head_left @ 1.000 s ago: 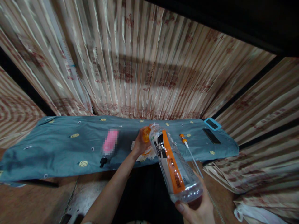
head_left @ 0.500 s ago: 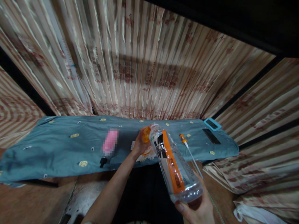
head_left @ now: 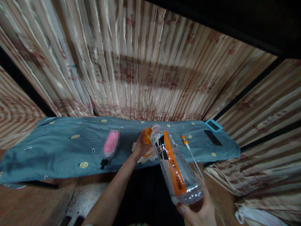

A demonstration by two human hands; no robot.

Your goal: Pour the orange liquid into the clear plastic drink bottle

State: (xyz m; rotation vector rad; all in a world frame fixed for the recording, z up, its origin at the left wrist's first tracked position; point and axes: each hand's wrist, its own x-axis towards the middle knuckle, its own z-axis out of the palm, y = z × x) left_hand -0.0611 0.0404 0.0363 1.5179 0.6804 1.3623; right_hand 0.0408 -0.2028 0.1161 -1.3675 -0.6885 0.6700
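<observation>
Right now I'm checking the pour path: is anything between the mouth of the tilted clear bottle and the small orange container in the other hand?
Nothing visible. The right hand tilts the clear bottle so its open mouth sits right beside the small orange container held by the left hand above the blue cloth; whether they touch is unclear.

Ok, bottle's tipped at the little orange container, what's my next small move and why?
Probably tip the bottle slightly further. Your right hand holds its base, its uncapped neck sits beside the orange container in your left hand, and whatever liquid remains looks pooled near the base.
</observation>
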